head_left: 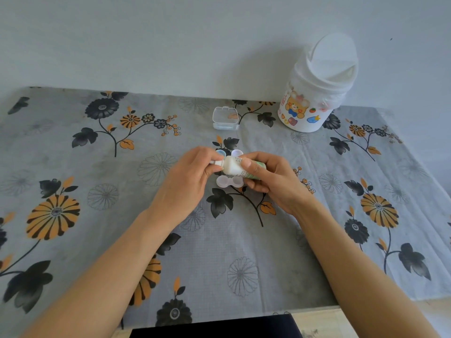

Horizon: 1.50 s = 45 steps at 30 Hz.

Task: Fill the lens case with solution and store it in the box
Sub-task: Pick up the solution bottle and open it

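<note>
So the small translucent white plastic lens case (229, 182) is sat flat on the table (317, 276) dead centre of the frame, both wells uncapped by the look of it, partly hidden under the white squeeze bottle of solution with a green label (233, 167). Two loose round caps, one light blue (220, 152) and one pale whitish (237, 152), can be made out just behind the bottle, peeking over the hands.

The bottle is held on its side right above the case. It's wrapped by the curled fingers and thumb of the right hand (271, 181), while its nozzle end is pinched by the fingertips of the left hand (189, 178). Whether a cap is still on the nozzle can't really be told, it's too covered.

Judging from that, the bottle is probably being opened, so the filling step looks not yet done. Next up the nozzle would need to be tipped down over each well and squeezed gently, since spills seem easy with wells that shallow.

The small clear plastic box with its hinged lid up (225, 118) is waiting further back, upper middle of the frame. A white swing-lid mini bin with cartoon bear stickers (314, 93) is parked at upper right.
</note>
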Available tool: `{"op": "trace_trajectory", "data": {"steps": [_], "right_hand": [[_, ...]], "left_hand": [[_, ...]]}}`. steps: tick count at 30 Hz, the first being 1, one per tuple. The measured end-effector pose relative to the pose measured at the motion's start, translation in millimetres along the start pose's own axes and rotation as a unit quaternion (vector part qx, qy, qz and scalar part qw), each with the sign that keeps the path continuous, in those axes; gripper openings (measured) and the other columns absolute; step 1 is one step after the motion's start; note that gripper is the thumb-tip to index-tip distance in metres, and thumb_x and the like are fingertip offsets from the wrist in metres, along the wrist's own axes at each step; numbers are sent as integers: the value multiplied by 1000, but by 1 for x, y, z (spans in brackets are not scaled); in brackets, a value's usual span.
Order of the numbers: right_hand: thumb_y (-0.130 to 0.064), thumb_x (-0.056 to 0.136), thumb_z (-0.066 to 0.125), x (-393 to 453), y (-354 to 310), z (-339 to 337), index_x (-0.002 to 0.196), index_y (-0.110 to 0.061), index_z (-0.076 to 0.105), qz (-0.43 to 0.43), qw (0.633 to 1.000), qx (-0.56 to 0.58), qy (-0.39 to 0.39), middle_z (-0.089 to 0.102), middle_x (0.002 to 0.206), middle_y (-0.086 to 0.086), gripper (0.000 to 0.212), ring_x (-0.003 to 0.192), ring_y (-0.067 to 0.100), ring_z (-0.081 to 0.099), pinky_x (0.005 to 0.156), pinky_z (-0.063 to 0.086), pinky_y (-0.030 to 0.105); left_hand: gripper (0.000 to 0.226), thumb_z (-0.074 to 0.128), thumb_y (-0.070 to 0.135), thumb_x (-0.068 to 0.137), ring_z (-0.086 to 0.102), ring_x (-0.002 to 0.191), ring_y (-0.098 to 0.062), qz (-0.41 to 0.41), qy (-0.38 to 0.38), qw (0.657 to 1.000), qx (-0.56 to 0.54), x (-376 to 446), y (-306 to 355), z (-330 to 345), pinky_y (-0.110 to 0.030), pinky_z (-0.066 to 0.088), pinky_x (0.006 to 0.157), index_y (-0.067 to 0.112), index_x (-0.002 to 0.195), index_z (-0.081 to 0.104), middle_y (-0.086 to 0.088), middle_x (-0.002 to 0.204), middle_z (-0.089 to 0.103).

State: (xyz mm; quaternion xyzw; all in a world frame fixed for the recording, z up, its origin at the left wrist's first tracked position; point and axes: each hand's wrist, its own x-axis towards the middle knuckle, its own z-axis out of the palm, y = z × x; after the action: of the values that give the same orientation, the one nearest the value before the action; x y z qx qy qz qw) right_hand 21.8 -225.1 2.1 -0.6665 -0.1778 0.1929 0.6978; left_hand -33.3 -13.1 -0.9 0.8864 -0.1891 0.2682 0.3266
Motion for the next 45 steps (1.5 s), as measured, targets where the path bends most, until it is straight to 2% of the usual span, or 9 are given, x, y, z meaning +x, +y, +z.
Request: {"op": "trace_trajectory", "data": {"steps": [8, 15, 18, 21, 23, 26, 32, 39, 45], "right_hand": [[-31, 94, 65, -2, 2, -1, 109, 1, 68, -3, 1000, 1, -8, 59, 83, 16, 35, 61, 9, 55, 49, 41, 12], [-34, 86, 72, -4, 2, 3, 109, -9, 71, -19, 1000, -6, -10, 64, 84, 9, 35, 67, 10, 60, 55, 48, 14], [-32, 88, 71, -4, 1, 5, 109, -8, 71, -25, 1000, 2, 1, 63, 78, 7, 32, 63, 9, 57, 49, 41, 14], [-31, 91, 69, -3, 4, 3, 110, -6, 71, -25, 1000, 2, 13, 57, 81, 18, 32, 63, 13, 52, 46, 34, 19], [-31, 92, 69, -3, 5, 2, 110, -4, 70, -25, 999, 11, 16, 58, 80, 16, 32, 62, 13, 51, 46, 33, 19], [-30, 92, 69, -3, 6, 2, 108, -6, 71, -24, 999, 23, 17, 61, 77, 7, 28, 62, 12, 51, 46, 35, 18], [-27, 92, 68, -3, 6, 1, 108, -6, 71, -22, 999, 33, 17, 61, 81, 10, 27, 63, 11, 50, 46, 36, 17], [-27, 93, 67, -2, 6, 1, 109, -3, 70, -22, 999, 25, 19, 61, 82, 9, 29, 63, 12, 50, 47, 36, 17], [-32, 89, 70, -3, 4, 1, 109, -4, 71, -26, 999, 30, 11, 62, 80, 8, 35, 62, 11, 49, 46, 36, 16]], "left_hand": [[6, 50, 8, 98, 43, 80, -11, -17, -24, 999, 15, 0, 10, 3, -22, 34, 70, 6, 102, 53, -7, 90, 58], [35, 28, 31, 99, 32, 61, -13, -57, -31, 997, 31, -2, 8, 0, -16, 26, 54, 8, 90, 53, 9, 70, 40], [46, 24, 48, 101, 44, 53, -9, -100, -26, 994, 29, -1, 6, -2, -26, 35, 47, 19, 80, 51, 7, 59, 46], [37, 32, 50, 102, 58, 70, -6, -108, -9, 994, -29, -1, 3, -7, -24, 45, 58, 24, 100, 59, 12, 78, 61], [22, 53, 32, 100, 63, 95, -8, -65, -3, 993, -97, 1, 2, -12, -21, 51, 76, 20, 118, 60, 12, 104, 65], [30, 69, 7, 91, 63, 109, -15, 8, -4, 993, -116, 1, -1, -13, -23, 50, 90, 10, 120, 64, 2, 118, 66], [28, 66, 23, 93, 69, 91, -3, -53, 15, 991, -121, 0, 3, -12, -15, 53, 83, 15, 120, 63, 12, 100, 73], [28, 71, 11, 90, 65, 100, -8, -4, -2, 995, -97, 2, 3, -11, -18, 52, 87, 11, 118, 66, 5, 113, 67], [37, 69, 30, 90, 69, 91, -3, -76, 4, 987, -141, 1, 5, -12, -13, 54, 80, 17, 123, 61, 11, 101, 72]]}}
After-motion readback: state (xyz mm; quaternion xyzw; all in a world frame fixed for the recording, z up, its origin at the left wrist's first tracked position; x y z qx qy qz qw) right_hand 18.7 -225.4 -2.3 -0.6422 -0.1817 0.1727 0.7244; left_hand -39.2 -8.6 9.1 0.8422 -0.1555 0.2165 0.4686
